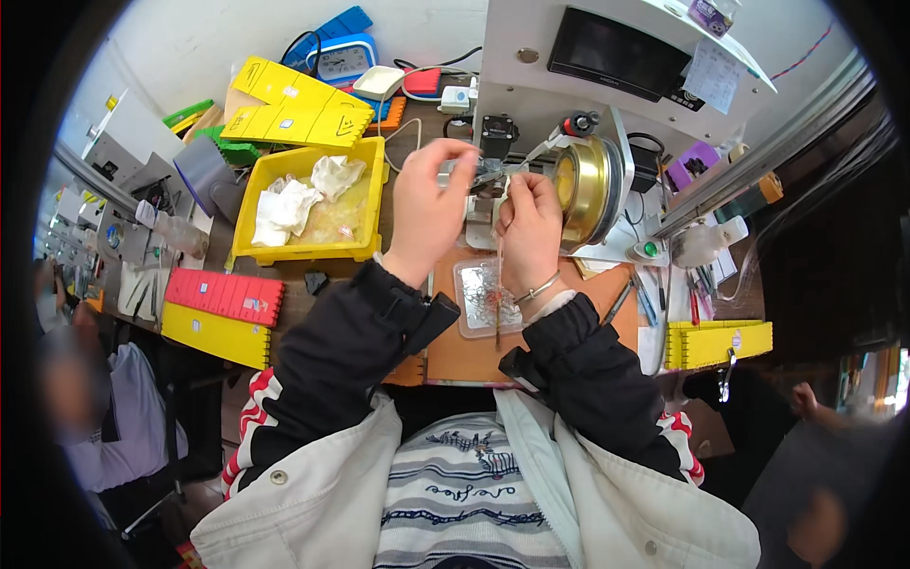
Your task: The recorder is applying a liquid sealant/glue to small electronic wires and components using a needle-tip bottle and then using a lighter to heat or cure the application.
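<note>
My left hand (428,209) is raised at the small metal parts of a bench machine (493,142). Its thumb and index finger curl toward each other, and whatever lies at their tips I cannot make out. Close beside it, my right hand (533,228) is closed in a pinch around a thin rod (499,327), which hangs down from the fingers, pale above and brown at its lower end. Below that hand is a clear plastic tray (463,302) with many fine metal pieces. The machine's brass-coloured drum (590,190) stands just right of my right hand.
A yellow bin (372,248) with crumpled white paper is at the left. Yellow ridged boards (294,109) lie behind it, near a blue clock (343,61). Red and yellow strips (223,296) lie at the front left. Pliers (695,302) and a clear bottle (697,245) are at the right.
</note>
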The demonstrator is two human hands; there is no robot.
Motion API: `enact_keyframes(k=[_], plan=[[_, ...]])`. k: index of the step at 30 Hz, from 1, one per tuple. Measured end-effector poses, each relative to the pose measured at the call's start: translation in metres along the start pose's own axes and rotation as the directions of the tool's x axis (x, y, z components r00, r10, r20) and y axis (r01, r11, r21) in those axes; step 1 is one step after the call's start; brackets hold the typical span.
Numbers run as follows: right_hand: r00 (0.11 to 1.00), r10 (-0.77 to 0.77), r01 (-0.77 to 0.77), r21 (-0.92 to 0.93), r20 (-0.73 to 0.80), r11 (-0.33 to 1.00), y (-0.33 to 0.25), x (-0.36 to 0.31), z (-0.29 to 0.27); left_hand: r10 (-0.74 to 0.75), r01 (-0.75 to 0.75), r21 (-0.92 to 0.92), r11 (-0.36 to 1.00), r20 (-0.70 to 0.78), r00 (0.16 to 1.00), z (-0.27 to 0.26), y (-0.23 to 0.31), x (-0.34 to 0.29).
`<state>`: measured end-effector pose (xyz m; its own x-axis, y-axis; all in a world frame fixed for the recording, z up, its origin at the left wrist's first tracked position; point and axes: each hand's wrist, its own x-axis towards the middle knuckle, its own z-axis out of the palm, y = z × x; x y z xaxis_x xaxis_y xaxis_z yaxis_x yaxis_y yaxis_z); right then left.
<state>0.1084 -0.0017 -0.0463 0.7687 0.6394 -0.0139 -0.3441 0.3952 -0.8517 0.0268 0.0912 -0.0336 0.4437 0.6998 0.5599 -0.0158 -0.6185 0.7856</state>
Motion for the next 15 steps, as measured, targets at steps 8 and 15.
enact_keyframes(k=[8, 15], plan=[[0.999, 0.036, -0.036, 0.005, -0.032, 0.999, -0.004, -0.002, -0.001, 0.465, -0.504, 0.327, 0.800, 0.194, 0.864, 0.001, 0.028, 0.015], [0.989, 0.123, -0.123, -0.011, 0.086, 0.992, -0.021, -0.032, -0.011, 0.546, -0.618, 0.338, 0.710, 0.290, 0.786, -0.011, 0.051, -0.002]])
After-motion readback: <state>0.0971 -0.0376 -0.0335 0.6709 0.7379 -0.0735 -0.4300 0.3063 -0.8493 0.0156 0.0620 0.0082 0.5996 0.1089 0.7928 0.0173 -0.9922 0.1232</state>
